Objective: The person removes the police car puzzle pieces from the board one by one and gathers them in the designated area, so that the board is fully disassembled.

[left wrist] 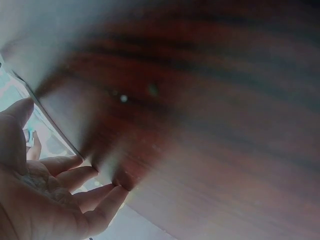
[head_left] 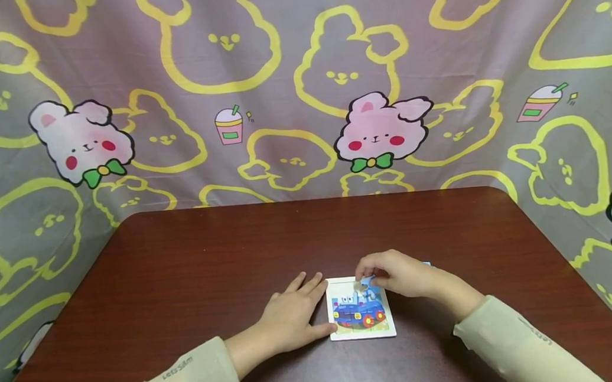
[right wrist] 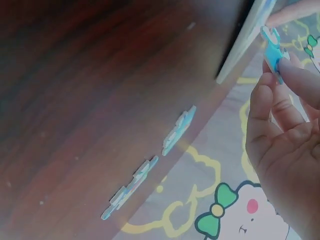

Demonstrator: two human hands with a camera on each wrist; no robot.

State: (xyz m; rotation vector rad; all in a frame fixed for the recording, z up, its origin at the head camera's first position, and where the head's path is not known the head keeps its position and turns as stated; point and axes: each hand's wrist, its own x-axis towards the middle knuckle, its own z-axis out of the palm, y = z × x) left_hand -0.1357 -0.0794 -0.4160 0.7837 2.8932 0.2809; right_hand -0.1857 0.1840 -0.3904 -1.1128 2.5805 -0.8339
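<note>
A white-bordered jigsaw puzzle [head_left: 363, 336] lies on the table, its picture a blue vehicle with eyes and red-and-yellow wheels. Along the puzzle's left edge, my left hand [head_left: 291, 316] rests on the table, fingers extended and thumb at the lower left corner. My right hand [head_left: 399, 273] is over the upper right part of the puzzle. Between its thumb and fingers it pinches a light blue puzzle piece [right wrist: 273, 56], tilted up on edge in the right wrist view. A pale bare area of the puzzle shows at upper left, beside the right fingertips.
Two loose puzzle pieces, one nearer the puzzle [right wrist: 179, 131] and one farther off [right wrist: 131, 189], lie on the dark wooden table [head_left: 235, 243]. In the head view the right wrist mostly hides them. A cartoon-printed curtain [head_left: 279, 116] hangs behind the table and along its sides.
</note>
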